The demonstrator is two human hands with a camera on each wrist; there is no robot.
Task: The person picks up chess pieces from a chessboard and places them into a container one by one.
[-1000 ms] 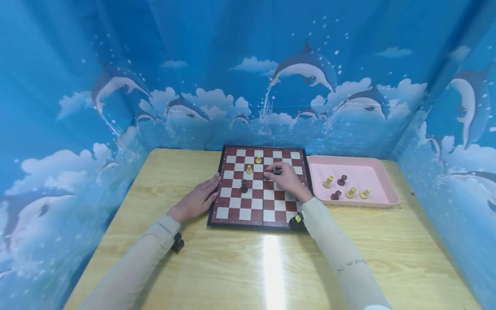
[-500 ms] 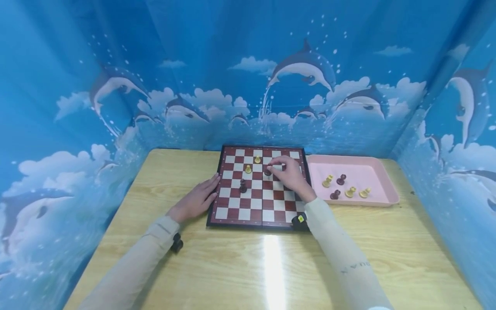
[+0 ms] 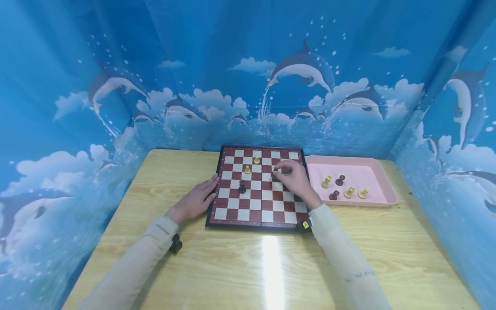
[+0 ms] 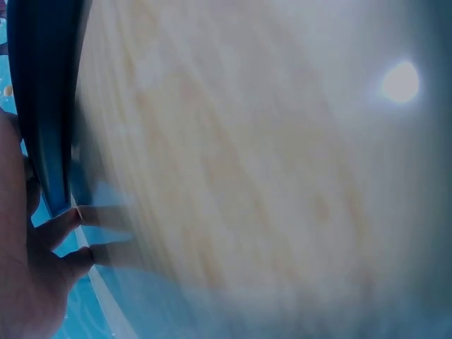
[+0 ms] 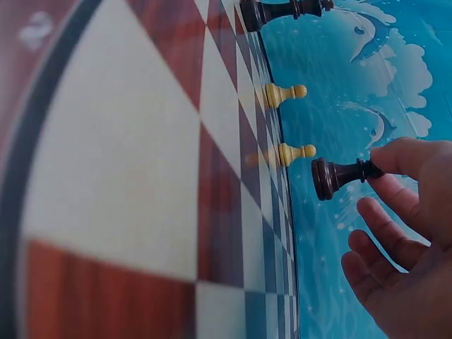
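Observation:
In the head view, my right hand (image 3: 294, 178) is over the right half of a red-and-white chessboard (image 3: 255, 204). Its thumb and index finger pinch the top of a dark brown chess piece (image 5: 335, 176), whose base hangs off the squares in the right wrist view; the fingertips hide its head. My left hand (image 3: 193, 200) lies on the table with fairly straight fingers touching the board's left edge. Two yellow pawns, one farther back (image 3: 257, 160) and one nearer (image 3: 247, 169), stand on the board, along with a tall dark chess piece (image 3: 242, 187).
To the right of the board, a pink tray (image 3: 381, 178) holds several yellow and dark chess pieces lying about. Both rest on a wood-grain table (image 3: 232, 267). A blue dolphin-print curtain (image 3: 217, 43) closes off the back and sides.
My right hand has moved a little to the right over the board, carrying the pinched dark chess piece. My left hand stays at the board's edge.

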